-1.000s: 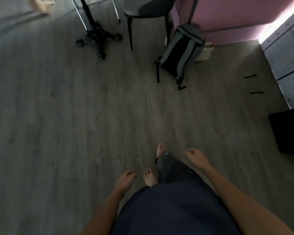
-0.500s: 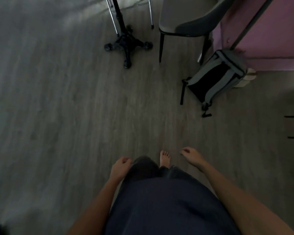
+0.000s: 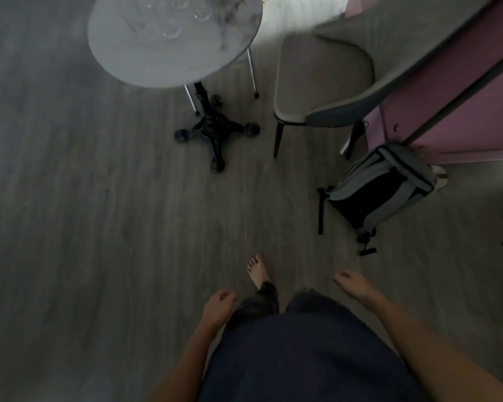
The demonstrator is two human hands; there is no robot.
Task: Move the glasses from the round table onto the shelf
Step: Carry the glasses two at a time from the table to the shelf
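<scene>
A round marbled table (image 3: 157,68) on a black cross-shaped foot (image 3: 215,132) stands at the top left of the view. Several clear glasses (image 3: 172,30) stand on its far part, blurred and faint. My left hand (image 3: 218,306) hangs low beside my thigh with loosely curled fingers and holds nothing. My right hand (image 3: 352,282) hangs on the other side, fingers apart and empty. Both hands are far from the table. No shelf is in view.
A grey chair (image 3: 317,82) stands right of the table. A grey and black backpack (image 3: 381,187) leans against a pink wall (image 3: 462,111). My bare foot (image 3: 257,271) steps on open grey wooden floor between me and the table.
The view has tilted up and moved forward: the table top with the glasses has come into sight, and chair and backpack have drawn nearer. Both hands stay empty at my sides.
</scene>
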